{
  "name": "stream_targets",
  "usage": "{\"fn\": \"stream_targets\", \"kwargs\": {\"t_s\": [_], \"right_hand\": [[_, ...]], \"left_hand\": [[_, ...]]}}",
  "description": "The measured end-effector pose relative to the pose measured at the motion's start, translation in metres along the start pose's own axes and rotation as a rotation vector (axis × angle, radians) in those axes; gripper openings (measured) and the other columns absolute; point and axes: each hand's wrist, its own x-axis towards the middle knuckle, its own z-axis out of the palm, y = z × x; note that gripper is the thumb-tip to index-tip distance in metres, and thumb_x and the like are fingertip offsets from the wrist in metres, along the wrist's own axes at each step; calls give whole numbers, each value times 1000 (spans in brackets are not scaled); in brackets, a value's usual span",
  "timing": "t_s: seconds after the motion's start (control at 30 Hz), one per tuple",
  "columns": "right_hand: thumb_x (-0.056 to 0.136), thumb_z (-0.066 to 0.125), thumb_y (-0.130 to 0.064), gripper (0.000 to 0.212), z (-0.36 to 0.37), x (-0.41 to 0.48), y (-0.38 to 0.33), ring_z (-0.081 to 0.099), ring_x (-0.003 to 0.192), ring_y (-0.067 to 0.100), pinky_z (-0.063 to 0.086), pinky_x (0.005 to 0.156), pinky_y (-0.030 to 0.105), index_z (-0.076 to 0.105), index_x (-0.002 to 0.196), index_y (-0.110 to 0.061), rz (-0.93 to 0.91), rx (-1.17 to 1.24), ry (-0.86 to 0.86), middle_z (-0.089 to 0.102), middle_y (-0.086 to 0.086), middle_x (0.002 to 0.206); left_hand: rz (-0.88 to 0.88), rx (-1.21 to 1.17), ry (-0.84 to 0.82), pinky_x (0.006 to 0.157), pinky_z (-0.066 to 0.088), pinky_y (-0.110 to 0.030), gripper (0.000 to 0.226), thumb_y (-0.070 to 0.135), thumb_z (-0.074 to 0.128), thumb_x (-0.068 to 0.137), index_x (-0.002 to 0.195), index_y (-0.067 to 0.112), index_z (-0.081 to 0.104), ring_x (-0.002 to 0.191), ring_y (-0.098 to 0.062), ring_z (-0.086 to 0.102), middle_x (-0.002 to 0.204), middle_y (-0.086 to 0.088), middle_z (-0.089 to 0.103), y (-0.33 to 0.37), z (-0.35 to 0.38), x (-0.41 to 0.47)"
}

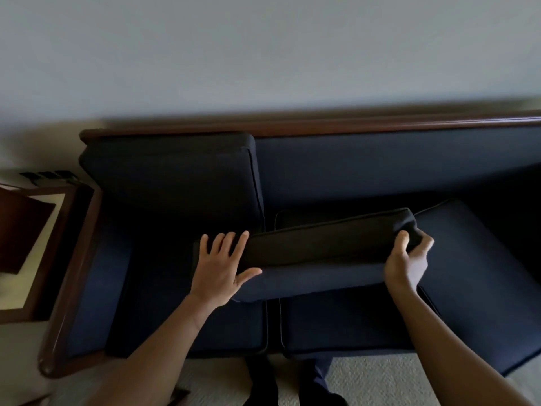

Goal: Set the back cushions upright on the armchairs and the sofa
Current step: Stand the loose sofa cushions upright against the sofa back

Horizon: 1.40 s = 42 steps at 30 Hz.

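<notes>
A dark blue sofa with a brown wooden frame stands against the wall. One back cushion stands upright at its left end. A second back cushion is lifted off the seat in the middle, tilted with its top edge facing me. My right hand grips its right corner. My left hand lies flat with spread fingers against its left end. The sofa back behind the lifted cushion is bare.
A wooden side table stands left of the sofa, close to its armrest. Light carpet lies in front. My legs stand against the seat's front edge. A plain wall rises behind the sofa.
</notes>
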Motion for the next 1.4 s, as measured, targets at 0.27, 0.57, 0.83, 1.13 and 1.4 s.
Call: {"fn": "stream_targets", "kwargs": {"t_s": [0.27,0.57,0.83,1.13,1.4], "right_hand": [[103,43,-44,38,2,26,8,60,95,35,42,86,40,46,128,-16,91,-112,41,64,16,107],[101,41,-41,30,6,45,8,56,96,31,39,83,40,43,116,-14,169,-29,58,62,15,108],[104,41,-43,27,3,77,-3,54,99,25,42,92,48,39,111,-18,181,69,6,57,12,114],[103,41,-50,31,8,154,-83,54,117,36,39,106,56,37,112,-21,132,92,-47,57,14,128],[97,36,-56,49,29,220,-115,50,125,36,34,110,59,42,125,-16,110,95,64,56,7,127]], "left_hand": [[-750,-816,228,108,46,-38,62,49,48,110,165,24,34,141,-28,53,159,-10,51,3,13,-4],[-1127,-1204,545,63,51,-6,34,42,72,98,125,21,65,83,6,69,101,10,70,38,20,28],[-1224,-1052,705,67,45,-13,20,42,70,97,109,26,65,86,-1,64,96,14,66,54,0,67],[-1197,-1026,840,60,43,-6,23,43,71,96,109,24,67,84,-1,60,96,17,59,69,-58,152],[-1123,-1066,826,52,44,-10,17,38,72,97,102,22,68,76,-6,63,96,4,66,64,-88,244]]}}
